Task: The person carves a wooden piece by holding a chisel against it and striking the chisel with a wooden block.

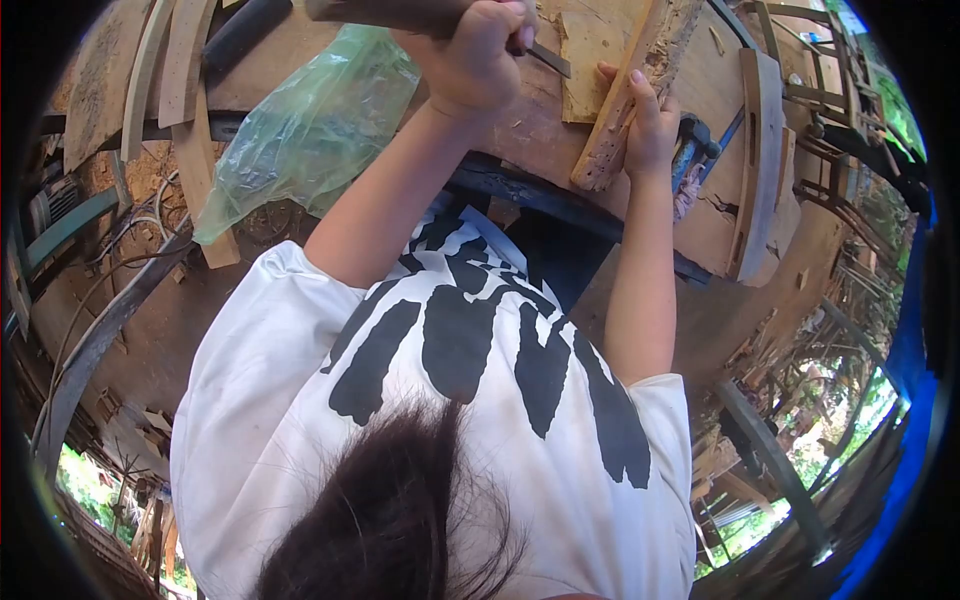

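Note:
My left hand [478, 55] is closed around a dark brown tool [385, 14], whose thick end runs out of the top of the frame. A narrow flat metal blade [549, 60] shows just past the fist; whether it is one piece with the tool I cannot tell. My right hand [650, 125] grips a long, rough wooden plank [625, 105] with a pitted face, holding it at a slant over the bench. Behind this plank lies a smaller pale wood piece [588, 55]. By my right wrist is a blue metal clamp-like tool [690, 145].
A green translucent plastic bag [320, 110] hangs over the bench's near edge at left. Several curved wood pieces [185, 65] and a dark cylinder [245, 30] lie beyond it. A slotted wooden piece [760, 160] stands at the right edge of the wooden bench [720, 235].

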Motion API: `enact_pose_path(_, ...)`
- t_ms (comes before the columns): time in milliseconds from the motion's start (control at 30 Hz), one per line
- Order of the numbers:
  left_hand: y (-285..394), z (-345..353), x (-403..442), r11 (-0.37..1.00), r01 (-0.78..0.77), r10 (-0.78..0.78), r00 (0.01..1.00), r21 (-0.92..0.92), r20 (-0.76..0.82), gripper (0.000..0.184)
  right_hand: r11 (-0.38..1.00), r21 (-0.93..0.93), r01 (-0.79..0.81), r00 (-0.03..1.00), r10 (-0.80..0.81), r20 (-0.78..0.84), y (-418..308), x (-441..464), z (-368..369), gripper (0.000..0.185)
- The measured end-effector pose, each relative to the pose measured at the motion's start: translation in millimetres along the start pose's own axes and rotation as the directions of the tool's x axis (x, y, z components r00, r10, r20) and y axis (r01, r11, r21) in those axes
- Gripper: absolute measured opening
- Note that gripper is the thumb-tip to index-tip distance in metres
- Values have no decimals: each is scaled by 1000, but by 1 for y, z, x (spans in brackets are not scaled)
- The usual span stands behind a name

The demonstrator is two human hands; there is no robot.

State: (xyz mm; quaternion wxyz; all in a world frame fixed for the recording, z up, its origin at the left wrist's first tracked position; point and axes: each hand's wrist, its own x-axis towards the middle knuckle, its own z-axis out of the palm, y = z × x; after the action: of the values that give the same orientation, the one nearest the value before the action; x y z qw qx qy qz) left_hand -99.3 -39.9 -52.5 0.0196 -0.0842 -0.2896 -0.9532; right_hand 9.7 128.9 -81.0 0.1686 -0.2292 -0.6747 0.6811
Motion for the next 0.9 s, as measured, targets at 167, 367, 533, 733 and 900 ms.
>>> enact_pose_path(167,-10,5,-3,998,-30,31,1000,62,-5,23,1000,-3,12,1000,-12,0,-1,0,0,34)
enact_pose_path(367,-2,14,-3,986,-32,39,999,166,-37,23,1000,9,10,1000,-10,-8,0,0,1,33)
enact_pose_path(533,-7,16,-3,985,-58,62,998,161,-20,22,1000,18,5,1000,-5,-26,-2,-1,2,32)
enact_pose_path(733,-16,17,-3,978,-136,135,991,157,20,22,1000,-22,7,1000,-7,-13,-4,0,3,32)
enact_pose_path(900,-28,14,5,951,-197,174,978,239,114,20,1000,4,21,1000,-21,-2,0,0,1,35)
